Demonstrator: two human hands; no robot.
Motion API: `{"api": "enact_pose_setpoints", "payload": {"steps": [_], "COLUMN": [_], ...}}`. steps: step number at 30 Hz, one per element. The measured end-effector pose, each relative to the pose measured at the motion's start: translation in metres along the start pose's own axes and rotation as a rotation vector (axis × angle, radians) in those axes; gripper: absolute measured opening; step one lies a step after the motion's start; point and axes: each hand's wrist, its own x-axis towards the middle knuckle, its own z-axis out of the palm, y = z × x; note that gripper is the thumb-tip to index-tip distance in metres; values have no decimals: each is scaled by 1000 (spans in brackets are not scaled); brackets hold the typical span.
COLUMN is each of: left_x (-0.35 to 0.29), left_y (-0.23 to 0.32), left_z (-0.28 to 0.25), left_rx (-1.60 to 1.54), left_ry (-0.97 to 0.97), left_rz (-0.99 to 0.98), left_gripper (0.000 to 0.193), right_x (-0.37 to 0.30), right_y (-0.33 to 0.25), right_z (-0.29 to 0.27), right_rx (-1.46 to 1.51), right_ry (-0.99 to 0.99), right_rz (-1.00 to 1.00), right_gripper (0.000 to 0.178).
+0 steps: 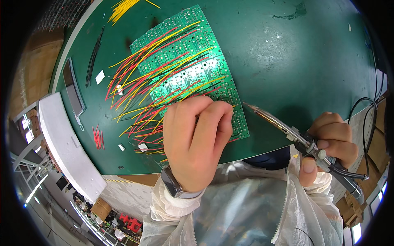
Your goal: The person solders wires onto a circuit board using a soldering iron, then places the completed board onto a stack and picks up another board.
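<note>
A green circuit board panel (186, 53) lies on the green table, with many red, yellow and black wires (141, 76) fixed to it and fanning out to the left. My left hand (195, 135) rests over the panel's near part, its fingers closed in a pinch. What the fingertips hold is hidden behind the hand. My right hand (334, 141) grips a soldering iron (305, 141) at the right. Its thin tip points left and sits just off the panel's right edge, near my left fingertips.
Loose yellow wires (123, 9), black wires (94, 57) and short red wires (98, 137) lie on the green table (266, 53). A phone (73, 90) lies near the left edge, with small white pieces (99, 77) nearby. The iron's black cable (363, 123) loops at the right.
</note>
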Motion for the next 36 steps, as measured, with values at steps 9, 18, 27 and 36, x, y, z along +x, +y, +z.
{"api": "enact_pose_setpoints", "payload": {"steps": [9, 18, 27, 36], "left_x": [0, -9, 66, 176], "left_y": [6, 3, -28, -98], "left_z": [-13, -13, -58, -37], "left_rx": [31, 172, 188, 418], "left_ry": [-80, -140, -33, -319], "left_rz": [0, 2, 179, 649], "left_gripper": [30, 66, 25, 11], "right_x": [4, 3, 1, 3], "right_y": [3, 5, 6, 7], "right_z": [5, -2, -3, -4], "right_rx": [-12, -177, -206, -180], "right_ry": [123, 108, 112, 116], "right_rz": [-34, 42, 67, 52], "right_gripper": [33, 36, 36, 34]}}
